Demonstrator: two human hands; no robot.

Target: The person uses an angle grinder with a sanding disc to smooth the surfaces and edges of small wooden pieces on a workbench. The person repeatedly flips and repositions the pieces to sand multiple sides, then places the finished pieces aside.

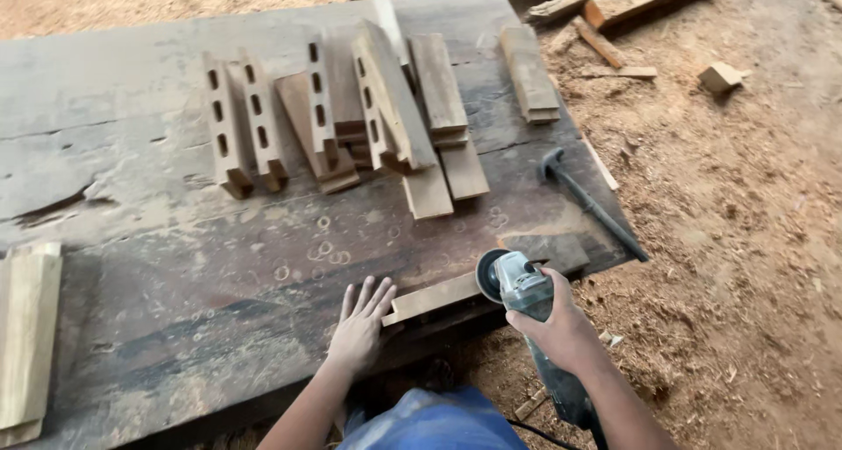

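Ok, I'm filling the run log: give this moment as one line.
left hand: flat on dark wooden workbench, touching pale wood strip | right hand: gripping grey angle grinder, disc at strip's end

Slotted wooden pieces (263,125) and plain boards (438,108) lie on the dark worktop (132,239). A hammer (592,204) rests near its right edge. Offcuts (719,77) lie on the sawdust floor (737,239).

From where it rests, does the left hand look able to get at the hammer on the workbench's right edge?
Probably not directly: the left hand lies flat beside the strip, and the right hand with its grinder sits between it and the hammer.
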